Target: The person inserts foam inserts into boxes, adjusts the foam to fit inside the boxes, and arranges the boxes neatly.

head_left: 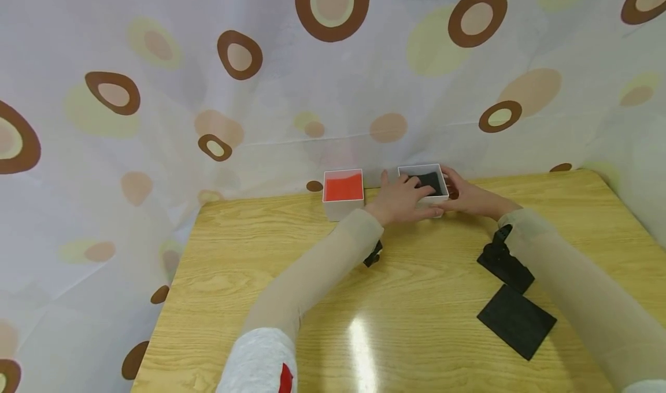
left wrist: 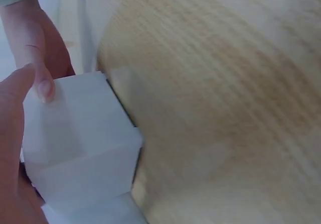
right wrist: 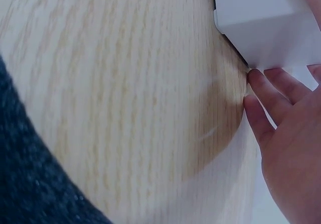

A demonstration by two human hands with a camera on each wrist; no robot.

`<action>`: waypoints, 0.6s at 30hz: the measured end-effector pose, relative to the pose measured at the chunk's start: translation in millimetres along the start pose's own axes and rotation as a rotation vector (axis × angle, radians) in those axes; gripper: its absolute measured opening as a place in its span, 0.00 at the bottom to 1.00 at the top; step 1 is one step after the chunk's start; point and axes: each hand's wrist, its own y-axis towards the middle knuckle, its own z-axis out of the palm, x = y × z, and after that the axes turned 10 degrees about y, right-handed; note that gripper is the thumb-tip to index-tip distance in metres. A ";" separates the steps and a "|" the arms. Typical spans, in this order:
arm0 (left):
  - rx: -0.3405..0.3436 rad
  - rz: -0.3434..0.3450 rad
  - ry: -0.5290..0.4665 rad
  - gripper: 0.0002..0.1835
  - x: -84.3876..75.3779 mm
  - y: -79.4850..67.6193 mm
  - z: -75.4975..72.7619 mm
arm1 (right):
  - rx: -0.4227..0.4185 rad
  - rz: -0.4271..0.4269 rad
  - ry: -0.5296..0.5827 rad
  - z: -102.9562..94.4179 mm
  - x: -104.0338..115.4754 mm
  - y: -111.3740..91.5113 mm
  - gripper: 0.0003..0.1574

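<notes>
A white open-topped box (head_left: 422, 201) with dark sheet-like contents (head_left: 430, 180) stands at the table's back edge. My left hand (head_left: 399, 199) reaches over its left side with fingers spread and fingertips on the dark contents; the thumb lies toward the front wall. At the right, my right hand (head_left: 470, 199) holds the box. Its thumb (left wrist: 46, 86) presses the front face in the left wrist view, and its fingers (right wrist: 271, 96) touch the side wall in the right wrist view.
Left of the hands stands a second white box (head_left: 340, 210) with a red sheet (head_left: 344, 188) inside. A black rectangular sheet (head_left: 517, 322) lies at the right, beside another dark piece (head_left: 512, 274) partly under my right arm. A patterned curtain (head_left: 291, 92) hangs behind the wooden table (head_left: 250, 266).
</notes>
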 end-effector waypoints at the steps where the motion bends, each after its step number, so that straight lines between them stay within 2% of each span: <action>1: -0.030 -0.004 -0.013 0.38 0.6 -1.4 1.0 | 0.003 0.002 0.002 -0.4 -0.2 0.3 0.61; 4: -0.170 -0.033 -0.097 0.39 1.7 -4.6 6.9 | 0.001 0.009 -0.005 -2.3 -2.6 0.9 0.62; 6: -0.275 -0.055 -0.200 0.41 2.2 -7.1 10.0 | -0.004 0.021 -0.008 -3.7 -3.4 1.1 0.62; 8: -0.373 -0.096 -0.367 0.43 1.9 -7.6 12.9 | -0.016 0.027 -0.015 -4.4 -2.9 1.3 0.62; 11: -0.474 -0.166 -0.716 0.50 0.3 -10.3 16.6 | -0.028 0.028 -0.017 -3.3 -0.8 1.8 0.63; 13: -0.508 -0.220 -0.947 0.55 -1.1 -12.7 20.7 | -0.035 0.017 -0.013 -1.9 -0.8 2.7 0.63; 15: -0.495 -0.273 -1.121 0.59 -1.6 -16.7 24.8 | -0.038 0.015 -0.003 -0.6 -1.8 3.4 0.64; 18: -0.411 -0.333 -1.247 0.62 0.3 -20.6 30.5 | -0.039 0.014 -0.001 1.0 -3.2 5.4 0.64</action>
